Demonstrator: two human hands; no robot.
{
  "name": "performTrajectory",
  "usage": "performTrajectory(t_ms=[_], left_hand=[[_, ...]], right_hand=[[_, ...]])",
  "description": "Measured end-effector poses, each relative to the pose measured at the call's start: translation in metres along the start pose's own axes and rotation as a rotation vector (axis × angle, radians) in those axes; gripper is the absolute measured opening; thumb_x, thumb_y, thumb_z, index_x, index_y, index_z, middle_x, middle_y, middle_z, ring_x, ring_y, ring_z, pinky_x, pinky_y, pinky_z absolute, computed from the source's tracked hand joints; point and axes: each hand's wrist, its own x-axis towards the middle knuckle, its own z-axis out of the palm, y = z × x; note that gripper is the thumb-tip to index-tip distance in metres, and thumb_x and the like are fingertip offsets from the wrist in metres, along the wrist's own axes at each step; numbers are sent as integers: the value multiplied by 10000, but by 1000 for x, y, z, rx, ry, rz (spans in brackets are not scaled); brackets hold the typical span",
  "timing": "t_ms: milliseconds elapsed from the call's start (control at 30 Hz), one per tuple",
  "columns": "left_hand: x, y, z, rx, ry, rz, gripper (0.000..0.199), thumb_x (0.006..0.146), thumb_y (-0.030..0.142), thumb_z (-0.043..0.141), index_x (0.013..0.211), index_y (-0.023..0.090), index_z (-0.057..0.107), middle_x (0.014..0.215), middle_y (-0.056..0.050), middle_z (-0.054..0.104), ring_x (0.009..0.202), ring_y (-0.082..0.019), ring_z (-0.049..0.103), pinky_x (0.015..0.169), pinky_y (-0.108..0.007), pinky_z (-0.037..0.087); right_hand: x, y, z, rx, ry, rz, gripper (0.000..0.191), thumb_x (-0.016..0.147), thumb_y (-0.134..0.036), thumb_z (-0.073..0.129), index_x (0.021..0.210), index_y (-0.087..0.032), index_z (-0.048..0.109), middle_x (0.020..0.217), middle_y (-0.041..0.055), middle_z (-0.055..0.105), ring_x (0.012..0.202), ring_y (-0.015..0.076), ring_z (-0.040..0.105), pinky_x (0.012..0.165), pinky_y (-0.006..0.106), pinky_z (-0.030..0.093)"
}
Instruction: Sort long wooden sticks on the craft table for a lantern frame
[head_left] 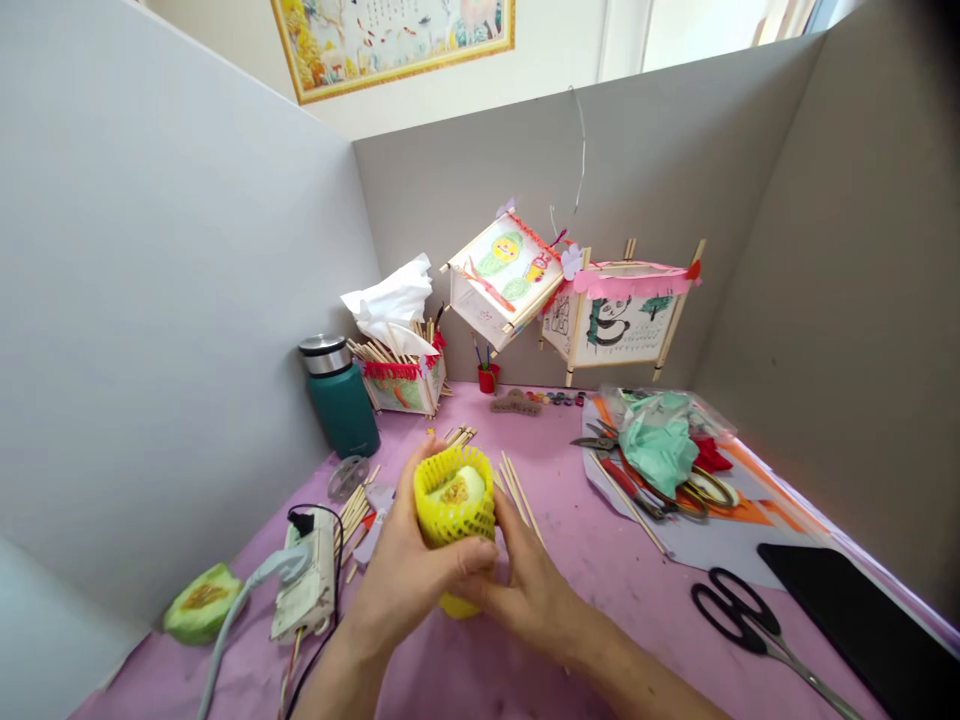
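Note:
In the middle of the view, both hands are wrapped round a piece of melon point(457, 490) in a yellow foam net sleeve point(439, 520). The melon's cut face, with seeds and pale green flesh, shows at the sleeve's top opening. My left hand point(420, 570) grips the sleeve from the left, its thumb across the front. From the right, my right hand point(525, 575) holds the lower part, its fingers partly hidden. Another cut melon piece point(202, 603) lies at the left edge of the table.
A power strip point(307, 580) with cords lies left, near a teal bottle point(341, 405). Black scissors point(757, 625), a black tablet-like slab point(862, 620) and pliers point(630, 480) lie right. Paper lanterns point(502, 275) hang before the grey partition point(465, 170). Thin sticks point(517, 490) lie behind the hands.

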Motion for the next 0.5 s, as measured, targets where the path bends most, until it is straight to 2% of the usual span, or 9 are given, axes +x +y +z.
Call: performTrajectory(t_ms=[100,233,400,500], left_hand=[[2,-4,8,51,69,19,886,588,221,765,1365,238,339,1213,-76,611,1080,-264,600,882,-344,515],[2,-22,11,93,111,41,677,668,288,719,1264,211,408,1250,-89,587,1126,-242,576,947,-331,479],[1,-38,10,166,158,-20,568,631,245,711,1141,189,468,1160,-100,634,1060,-252,611,885,-323,515],[0,-48,10,244,138,-15,544,634,217,686,1135,176,477,1124,-98,646,1044,-249,615,896,-327,502]], right_hand=[[1,2,3,-67,28,-29,950,756,-372,693,1474,-241,85,1457,118,344,1311,280,372,1057,444,357],[-2,8,7,-143,8,-64,923,836,-324,593,1479,-224,-61,1501,131,266,1353,269,318,1068,442,351],[-6,16,10,-157,-15,-28,930,818,-270,576,1475,-205,-79,1508,130,252,1364,262,297,1090,448,320],[-9,22,13,-141,-19,29,930,763,-211,591,1471,-182,-12,1481,148,301,1334,265,348,1076,439,340]])
